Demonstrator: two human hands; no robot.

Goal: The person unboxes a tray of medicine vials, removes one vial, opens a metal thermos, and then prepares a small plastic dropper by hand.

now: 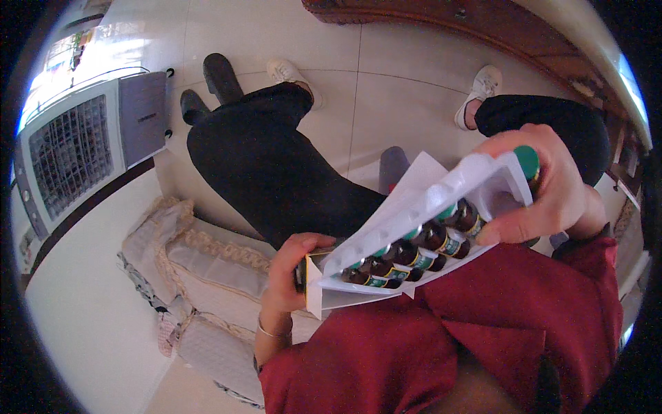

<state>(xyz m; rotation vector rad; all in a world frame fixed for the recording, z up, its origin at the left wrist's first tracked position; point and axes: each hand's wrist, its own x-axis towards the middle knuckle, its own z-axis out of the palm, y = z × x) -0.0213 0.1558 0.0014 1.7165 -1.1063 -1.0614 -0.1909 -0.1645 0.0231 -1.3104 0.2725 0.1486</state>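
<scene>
Over my lap lies an opened white carton with a white plastic tray tilted up out of it. Several small brown glass bottles with green caps and green labels lie in a row in the tray. My left hand grips the carton's left end. At the tray's right end, my right hand has its thumb along the near edge. A green-capped bottle shows between that hand and the tray; most of it is hidden. A paper flap stands up behind the tray.
A lace-trimmed padded seat cover lies at left. Beyond it stands a grey appliance with a grille. Dark slippers rest on the tiled floor near my white shoe. Carved wooden furniture borders the far right.
</scene>
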